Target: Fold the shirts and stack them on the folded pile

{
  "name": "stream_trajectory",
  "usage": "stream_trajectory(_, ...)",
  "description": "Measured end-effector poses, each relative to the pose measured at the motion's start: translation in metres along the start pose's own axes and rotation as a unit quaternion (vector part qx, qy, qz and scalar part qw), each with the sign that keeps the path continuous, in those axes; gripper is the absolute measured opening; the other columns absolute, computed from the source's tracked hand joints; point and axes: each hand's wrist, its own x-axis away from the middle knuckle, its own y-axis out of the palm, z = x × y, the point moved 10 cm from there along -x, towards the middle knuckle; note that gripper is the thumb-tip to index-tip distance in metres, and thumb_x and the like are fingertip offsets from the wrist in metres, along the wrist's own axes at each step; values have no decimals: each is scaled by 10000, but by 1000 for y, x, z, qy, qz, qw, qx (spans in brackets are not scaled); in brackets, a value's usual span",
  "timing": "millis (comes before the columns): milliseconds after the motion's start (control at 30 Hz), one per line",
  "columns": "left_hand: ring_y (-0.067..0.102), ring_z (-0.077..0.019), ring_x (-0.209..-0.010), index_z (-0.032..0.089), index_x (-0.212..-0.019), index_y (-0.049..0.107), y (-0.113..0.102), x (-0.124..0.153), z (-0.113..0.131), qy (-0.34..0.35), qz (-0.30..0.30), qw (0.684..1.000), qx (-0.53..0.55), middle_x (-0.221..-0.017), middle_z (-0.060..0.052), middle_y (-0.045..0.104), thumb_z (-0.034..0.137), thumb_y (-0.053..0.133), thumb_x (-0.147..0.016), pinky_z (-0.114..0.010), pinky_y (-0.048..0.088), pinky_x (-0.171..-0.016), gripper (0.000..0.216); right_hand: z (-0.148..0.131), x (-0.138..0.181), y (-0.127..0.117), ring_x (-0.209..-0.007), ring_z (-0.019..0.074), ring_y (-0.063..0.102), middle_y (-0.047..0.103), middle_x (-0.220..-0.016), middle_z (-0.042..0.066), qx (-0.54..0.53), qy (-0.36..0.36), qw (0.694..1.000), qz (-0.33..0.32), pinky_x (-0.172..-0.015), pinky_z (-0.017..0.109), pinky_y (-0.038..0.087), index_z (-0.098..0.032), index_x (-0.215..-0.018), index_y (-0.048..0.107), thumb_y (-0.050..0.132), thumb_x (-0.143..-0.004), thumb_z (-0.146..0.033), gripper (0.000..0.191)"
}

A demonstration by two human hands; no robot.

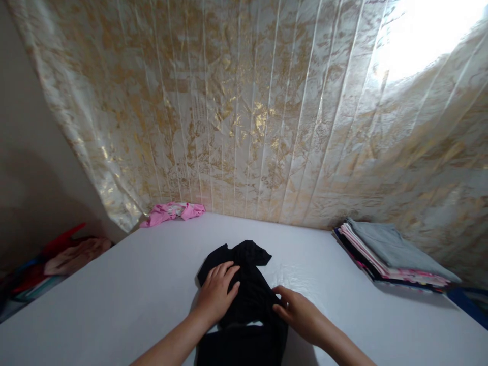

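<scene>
A black garment (pixel 249 284) lies crumpled on the white table (pixel 133 295), running from the middle toward the near edge. My left hand (pixel 216 294) rests flat on its left part, fingers stretched out and a little apart. My right hand (pixel 299 311) is at the garment's right edge, its fingers curled and pinching the black cloth. Part of the garment at the near edge is hidden below the frame.
A stack of folded clothes (pixel 392 254), grey on top, sits at the table's far right. A pink garment (pixel 171 212) lies bunched at the far left corner. A gold-patterned curtain (pixel 247 112) hangs behind. Red and other cloths (pixel 61 254) lie off the left edge.
</scene>
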Motion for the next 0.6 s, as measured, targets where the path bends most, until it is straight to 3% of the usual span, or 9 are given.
stream_trajectory(100, 480, -239, -1274, 261, -1311, 529, 0, -2, -2, 0, -5, 1000, 24, -1364, -62, 546, 314, 479, -908, -465, 356, -1104, 410, 6, -5, -2, -690, 153, 562, 633, -772, 6, -4, 1, 1000, 2, -615, 252, 351, -200, -881, 566, 490, -757, -150, 153)
stream_trajectory(200, 465, -249, -1296, 237, -1385, 449, 1, -3, -5, -9, -34, 997, 65, -1392, -85, 519, 318, 522, -877, -463, 356, -1107, 519, 16, -12, -25, -655, 141, 522, 574, -712, -21, 1, -5, 999, 42, -598, 247, 340, -208, -789, 499, 468, -730, -134, 100)
stream_trajectory(300, 475, -250, -1293, 230, -1412, 412, 0, -1, -10, -18, -56, 993, 107, -1408, -94, 498, 329, 545, -862, -440, 376, -1097, 575, 35, -14, -70, -711, 169, 552, 583, -767, 1, 26, 21, 986, 161, -634, 275, 384, -218, -834, 502, 431, -821, -217, 72)
stream_trajectory(400, 467, -245, -1301, 250, -1413, 408, -4, 4, -11, -5, -52, 990, 129, -1419, -87, 483, 335, 552, -861, -435, 372, -1101, 577, 42, -6, -96, -899, 216, 597, 606, -992, 61, 48, 18, 961, 271, -746, 331, 451, -225, -1025, 541, 408, -884, -312, 212)
stream_trajectory(500, 406, -267, -1345, 269, -1397, 426, -6, 14, -7, 13, -58, 991, 124, -1460, -88, 435, 353, 585, -840, -472, 338, -1121, 585, 27, 0, -80, -1083, 241, 577, 565, -1191, 106, 60, -36, 961, 268, -914, 375, 455, -224, -1223, 530, 432, -887, -319, 363)
stream_trajectory(600, 354, -296, -1372, 298, -1354, 461, -4, 24, 2, 28, -86, 991, 100, -1485, -71, 403, 349, 685, -749, -522, 290, -1138, 647, 10, 6, -43, -1186, 251, 537, 528, -1310, 121, 74, -56, 978, 185, -1005, 390, 421, -221, -1298, 531, 479, -879, -327, 435)
